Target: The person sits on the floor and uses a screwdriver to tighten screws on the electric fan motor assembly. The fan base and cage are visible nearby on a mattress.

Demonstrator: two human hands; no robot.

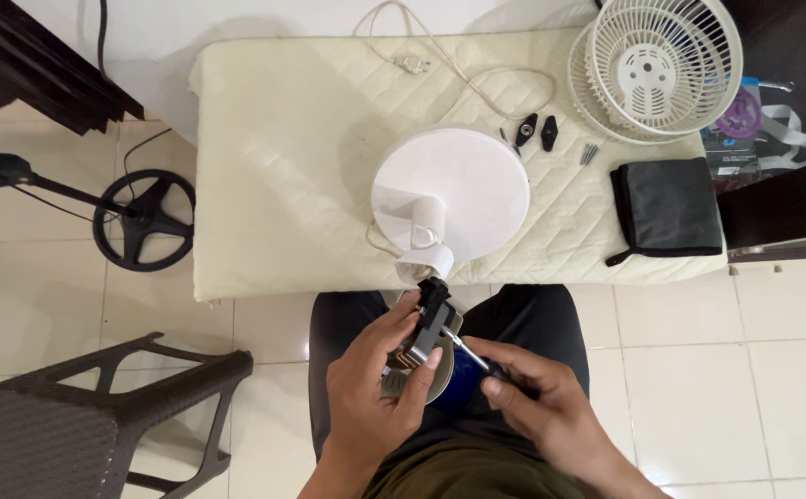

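Left hand (375, 379) is gripping the fan motor (426, 342) over the lap, below the mat's near edge; right hand (537, 393) is pinching a screwdriver (468, 356) closed. Slipping tip could jab those fingers.

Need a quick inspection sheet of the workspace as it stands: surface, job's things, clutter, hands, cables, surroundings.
Surface: cream quilted mat on a tiled floor.
Job's things: fan motor in the lap; screwdriver tip against it.
Clutter: white fan base, fan grilles, two black knobs, screws, black pouch.
Hands: left hand grips the motor; right hand holds the screwdriver.
Cables: white power cord looped on the mat.
Surroundings: dark wicker stool, black round-based stand.
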